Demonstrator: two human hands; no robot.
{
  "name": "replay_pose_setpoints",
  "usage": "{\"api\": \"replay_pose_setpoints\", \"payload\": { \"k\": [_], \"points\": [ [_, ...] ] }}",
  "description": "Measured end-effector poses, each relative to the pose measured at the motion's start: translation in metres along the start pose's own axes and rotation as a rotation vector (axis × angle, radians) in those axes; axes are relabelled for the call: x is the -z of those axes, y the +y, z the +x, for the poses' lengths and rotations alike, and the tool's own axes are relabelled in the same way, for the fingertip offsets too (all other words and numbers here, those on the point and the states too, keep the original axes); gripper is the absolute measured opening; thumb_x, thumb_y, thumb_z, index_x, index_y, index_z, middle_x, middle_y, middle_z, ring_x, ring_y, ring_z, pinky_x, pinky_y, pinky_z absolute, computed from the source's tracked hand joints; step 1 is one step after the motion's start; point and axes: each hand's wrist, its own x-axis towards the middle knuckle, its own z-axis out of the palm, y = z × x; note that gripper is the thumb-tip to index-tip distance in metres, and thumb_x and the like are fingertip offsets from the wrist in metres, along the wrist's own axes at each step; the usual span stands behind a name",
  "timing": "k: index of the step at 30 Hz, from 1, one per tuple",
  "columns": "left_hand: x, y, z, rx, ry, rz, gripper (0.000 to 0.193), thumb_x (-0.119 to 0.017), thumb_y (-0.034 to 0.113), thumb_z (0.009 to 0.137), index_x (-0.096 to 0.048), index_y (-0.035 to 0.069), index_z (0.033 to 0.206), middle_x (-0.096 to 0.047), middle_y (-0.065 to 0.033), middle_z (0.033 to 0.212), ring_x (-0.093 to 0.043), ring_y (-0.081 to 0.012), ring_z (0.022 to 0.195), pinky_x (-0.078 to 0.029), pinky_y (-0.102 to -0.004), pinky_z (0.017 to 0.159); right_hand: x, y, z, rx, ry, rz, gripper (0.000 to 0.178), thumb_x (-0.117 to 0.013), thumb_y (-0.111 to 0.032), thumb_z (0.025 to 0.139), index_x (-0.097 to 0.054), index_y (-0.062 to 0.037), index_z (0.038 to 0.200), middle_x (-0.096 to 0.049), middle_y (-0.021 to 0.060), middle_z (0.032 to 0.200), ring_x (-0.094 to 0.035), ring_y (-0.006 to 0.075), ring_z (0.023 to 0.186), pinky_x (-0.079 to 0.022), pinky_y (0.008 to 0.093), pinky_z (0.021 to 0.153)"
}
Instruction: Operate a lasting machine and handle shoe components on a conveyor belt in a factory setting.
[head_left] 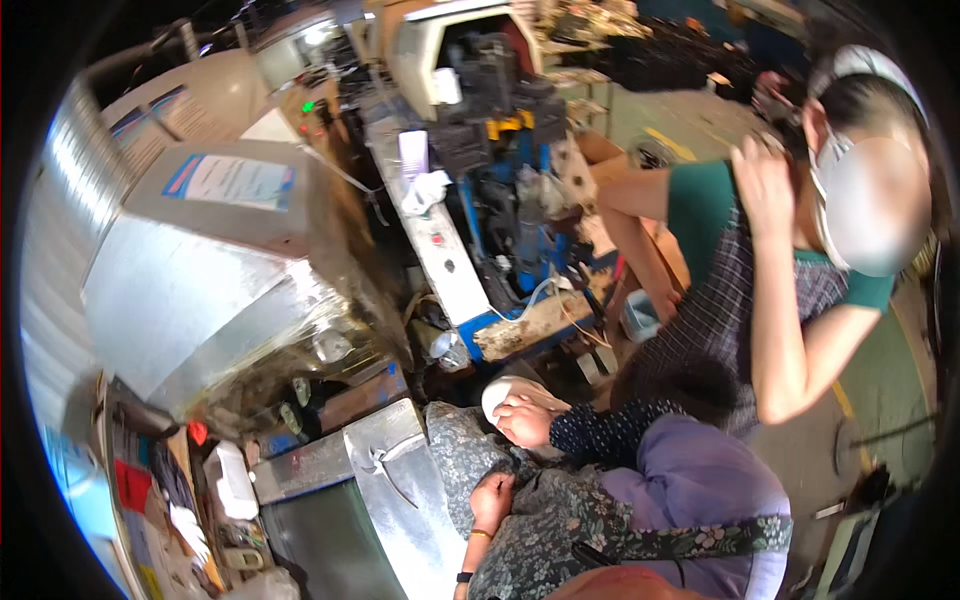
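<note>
My left hand [490,498] is closed over the dark floral apron [565,510]. Anything inside its fingers is hidden. A band and a dark watch circle that wrist. Above it, my right hand [526,420], in a dark dotted sleeve, has its curled fingers on a pale rounded thing [515,392]. I cannot make out what kind of thing that is. To the left of both hands is a bare metal tabletop [392,470], with a thin white tie strip [385,462] on it.
On the right stands a person in a green top and checked apron [715,290], one hand raised beside the head. A machine with blue parts [500,190] stands ahead. A large metal housing [190,280] fills the left, above a bin of loose items and a white container [232,482].
</note>
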Motion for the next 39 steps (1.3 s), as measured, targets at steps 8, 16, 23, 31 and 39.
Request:
{"api": "replay_pose_setpoints", "payload": {
  "k": [8, 16, 23, 31, 39],
  "points": [
    [0.01, 0.01, -0.001, -0.003, -0.012, 0.098, 0.015, -0.065, 0.031, 0.086, -0.069, 0.016, 0.088, -0.069, -0.0059, 0.087, -0.067, -0.0277, 0.079, -0.053, -0.0383, 0.068, 0.003, -0.004, 0.012, 0.004, 0.048, -0.002, 0.01, -0.063, -0.017, 0.077, -0.071, -0.0107, 0.08, -0.066, 0.0017, 0.105, -0.055, 0.0247, 0.103, -0.042, 0.042, 0.088],
    [0.078, -0.061, -0.049, 0.184, 0.433, -0.778, 0.017, -0.064, 0.019, 0.093, -0.065, 0.006, 0.104, -0.064, 0.0007, 0.095, -0.058, -0.0107, 0.087, -0.05, -0.0275, 0.076, -0.009, -0.001, 0.014, 0.043, -0.046, -0.108, 0.011, -0.064, -0.012, 0.073, -0.072, -0.0098, 0.081, -0.065, 0.0072, 0.112, -0.056, 0.0308, 0.097, -0.044, 0.0427, 0.088],
    [0.186, -0.111, -0.235, 1.011, 1.408, 0.717, 0.042, -0.074, 0.022, 0.071, -0.065, -0.002, 0.105, -0.065, -0.0211, 0.1, -0.061, -0.0375, 0.098, -0.048, -0.0437, 0.09, -0.002, -0.007, 0.019, 0.052, -0.061, -0.085, 0.01, -0.066, -0.008, 0.074, -0.069, -0.0072, 0.083, -0.064, 0.009, 0.113, -0.054, 0.0332, 0.103, -0.044, 0.0427, 0.091],
    [0.171, -0.168, -0.23, 1.101, 1.316, -0.565, 0.055, -0.076, 0.023, 0.08, -0.056, -0.009, 0.121, -0.058, -0.0184, 0.125, -0.06, -0.0288, 0.105, -0.051, -0.0353, 0.089, -0.003, -0.004, 0.015, -0.038, -0.047, -0.069, 0.01, -0.063, -0.015, 0.074, -0.072, -0.0125, 0.078, -0.064, 0.0001, 0.108, -0.051, 0.0256, 0.105, -0.041, 0.0435, 0.091],
    [0.204, -0.187, -0.288, 1.156, 0.817, 0.386, 0.1, -0.084, 0.018, 0.068, -0.027, -0.001, 0.147, -0.055, -0.025, 0.125, -0.051, -0.0389, 0.119, -0.041, -0.0438, 0.102, -0.016, 0.001, 0.008, -0.015, -0.068, -0.093, 0.009, -0.063, -0.019, 0.074, -0.07, -0.0136, 0.076, -0.064, -0.0008, 0.109, -0.051, 0.024, 0.105, -0.039, 0.044, 0.092]
  ]
}}
